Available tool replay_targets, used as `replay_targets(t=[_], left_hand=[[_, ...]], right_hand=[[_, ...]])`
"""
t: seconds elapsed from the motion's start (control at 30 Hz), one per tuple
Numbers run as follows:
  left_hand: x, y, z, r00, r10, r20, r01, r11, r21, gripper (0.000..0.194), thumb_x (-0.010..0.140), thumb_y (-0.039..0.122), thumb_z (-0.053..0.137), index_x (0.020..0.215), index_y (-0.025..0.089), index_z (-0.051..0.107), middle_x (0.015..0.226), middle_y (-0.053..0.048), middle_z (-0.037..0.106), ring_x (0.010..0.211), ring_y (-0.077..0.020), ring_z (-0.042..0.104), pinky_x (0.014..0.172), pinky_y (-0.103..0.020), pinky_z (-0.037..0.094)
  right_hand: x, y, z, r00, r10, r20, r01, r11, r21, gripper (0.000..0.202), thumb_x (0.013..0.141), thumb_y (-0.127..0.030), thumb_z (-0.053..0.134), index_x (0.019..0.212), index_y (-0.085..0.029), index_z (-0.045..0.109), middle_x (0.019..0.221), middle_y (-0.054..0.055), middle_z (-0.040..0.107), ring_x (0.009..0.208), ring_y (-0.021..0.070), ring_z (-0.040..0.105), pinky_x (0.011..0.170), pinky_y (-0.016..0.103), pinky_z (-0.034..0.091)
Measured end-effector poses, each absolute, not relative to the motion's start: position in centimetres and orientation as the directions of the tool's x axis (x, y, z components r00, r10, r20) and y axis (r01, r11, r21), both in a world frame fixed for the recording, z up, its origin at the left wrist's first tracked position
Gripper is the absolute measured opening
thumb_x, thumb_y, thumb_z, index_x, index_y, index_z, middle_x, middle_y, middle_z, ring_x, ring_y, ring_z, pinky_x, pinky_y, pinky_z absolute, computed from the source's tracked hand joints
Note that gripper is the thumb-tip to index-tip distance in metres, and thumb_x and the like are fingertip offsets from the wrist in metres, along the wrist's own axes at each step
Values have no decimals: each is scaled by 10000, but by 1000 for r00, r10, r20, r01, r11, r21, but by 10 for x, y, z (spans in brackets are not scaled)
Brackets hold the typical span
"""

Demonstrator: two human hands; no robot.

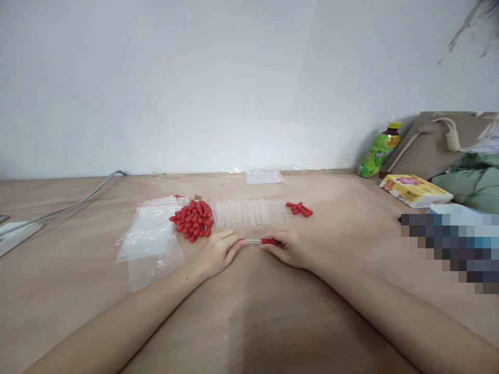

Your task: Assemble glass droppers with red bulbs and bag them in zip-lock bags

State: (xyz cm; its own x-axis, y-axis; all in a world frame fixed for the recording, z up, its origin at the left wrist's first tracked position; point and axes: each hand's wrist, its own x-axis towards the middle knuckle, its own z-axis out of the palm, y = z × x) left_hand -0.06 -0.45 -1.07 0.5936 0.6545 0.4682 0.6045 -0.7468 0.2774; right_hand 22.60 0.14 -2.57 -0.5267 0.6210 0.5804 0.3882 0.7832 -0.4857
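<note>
Between my hands a thin clear tube (253, 241) lies level, its right end meeting a red rubber bulb (268, 241). My left hand (222, 252) pinches the tube's left end. The fingers of my right hand (286, 248) are closed round the red bulb and hide part of it. Just beyond, a row of clear tubes (251, 213) lies side by side. A pile of red bulbs (193, 220) is at the row's left end, and several more red pieces (300, 209) lie off its right end.
Clear zip bags (150, 231) lie left of the pile, and a small bag (265, 177) lies near the wall. At the right are a green bottle (378, 153), a yellow tissue pack (416, 190) and a grey-brown bag (429, 145). A cable (91, 195) runs at the left.
</note>
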Motion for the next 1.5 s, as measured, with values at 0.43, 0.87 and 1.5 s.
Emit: replay_targets(t=[0.43, 0.87, 1.5], left_hand=[[7, -10, -7, 594, 656, 466, 564, -753, 339, 240, 906, 243, 409, 839, 148, 618, 725, -26, 588, 665, -118, 542, 620, -227, 437], [7, -7, -5, 586, 668, 459, 565, -743, 360, 236, 902, 252, 423, 837, 157, 628, 696, -15, 578, 641, -113, 541, 604, -218, 426], [12, -8, -5, 541, 661, 520, 560, -745, 364, 276, 914, 276, 383, 847, 150, 620, 698, -30, 577, 647, -128, 543, 604, -236, 442]], right_hand=[[223, 3, -24, -559, 582, 590, 401, 813, -423, 142, 837, -272, 500, 838, -182, 610, 697, 22, 625, 625, 113, 553, 598, 225, 444], [224, 5, -23, -572, 611, 548, 382, 789, -481, 156, 830, -282, 523, 904, -194, 628, 795, 27, 659, 702, 126, 593, 654, 241, 469], [217, 0, -14, -398, 693, 602, 266, 715, -647, 196, 806, -317, 556, 960, -214, 621, 839, 43, 667, 761, 153, 620, 700, 290, 503]])
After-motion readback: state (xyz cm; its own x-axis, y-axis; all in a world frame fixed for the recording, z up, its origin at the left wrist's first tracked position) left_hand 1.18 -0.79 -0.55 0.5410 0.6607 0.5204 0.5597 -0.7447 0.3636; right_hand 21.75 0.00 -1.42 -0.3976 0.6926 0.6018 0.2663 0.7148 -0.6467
